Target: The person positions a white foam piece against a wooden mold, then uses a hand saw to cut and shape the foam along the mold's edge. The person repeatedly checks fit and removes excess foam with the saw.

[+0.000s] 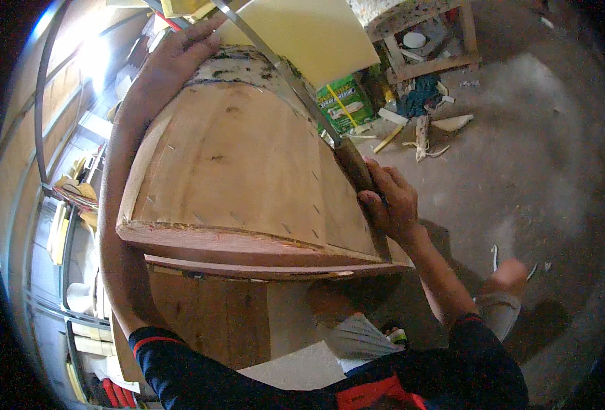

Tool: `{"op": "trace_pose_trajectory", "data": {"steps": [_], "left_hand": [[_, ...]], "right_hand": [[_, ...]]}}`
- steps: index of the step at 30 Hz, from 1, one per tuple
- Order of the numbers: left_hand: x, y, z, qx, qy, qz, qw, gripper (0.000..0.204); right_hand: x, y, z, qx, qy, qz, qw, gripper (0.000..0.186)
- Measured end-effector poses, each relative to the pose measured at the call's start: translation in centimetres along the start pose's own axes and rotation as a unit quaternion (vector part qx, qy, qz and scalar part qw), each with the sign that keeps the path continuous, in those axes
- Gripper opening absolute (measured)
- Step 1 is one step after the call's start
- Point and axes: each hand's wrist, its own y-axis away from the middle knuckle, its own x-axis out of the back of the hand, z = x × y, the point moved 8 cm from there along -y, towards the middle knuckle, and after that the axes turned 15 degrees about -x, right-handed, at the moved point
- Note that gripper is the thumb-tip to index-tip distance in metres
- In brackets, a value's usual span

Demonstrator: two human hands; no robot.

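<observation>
A long, narrow-bladed knife (275, 60) slants across the far end of a curved wooden furniture frame (241, 157). My right hand (391, 201) is closed round its wooden handle, at the frame's right edge. The blade crosses a yellow foam sheet (316, 37) and the mottled whitish padding (237, 68) along the frame's far rim. My left arm reaches round the frame's left side. At the far left corner, my left hand (183, 55) lies with fingers stretched over the padding and the foam's edge. Staples stick out of the wood panel.
Foam scraps (453, 123) and a green box (343, 102) lie on the floor beyond the frame. A small wooden stand (436, 68) with a speckled top is at the far right. Racks (77, 287) of foam pieces line the left. My bare knee (507, 277) is at right.
</observation>
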Motion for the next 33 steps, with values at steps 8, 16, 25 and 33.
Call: {"op": "trace_pose_trajectory", "data": {"steps": [8, 16, 25, 33], "left_hand": [[0.0, -0.3, -1.6, 0.038, 0.055, -0.009, 0.998, 0.047], [0.2, -0.6, -2.7, 0.038, 0.077, -0.001, 0.996, 0.046], [0.3, -0.4, -2.5, 0.047, 0.05, -0.009, 0.998, 0.044], [-0.3, -0.3, -1.7, 0.026, 0.092, -0.019, 0.995, 0.044]], "right_hand": [[0.4, -0.5, -0.8, 0.007, 0.005, 0.016, 1.0, 0.058], [0.1, -1.2, -0.4, -0.015, -0.037, 0.008, 0.999, 0.054], [0.6, -1.1, -0.9, -0.009, -0.049, 0.005, 0.999, 0.053], [0.7, 0.4, -0.1, -0.047, -0.008, -0.007, 0.999, 0.051]]}}
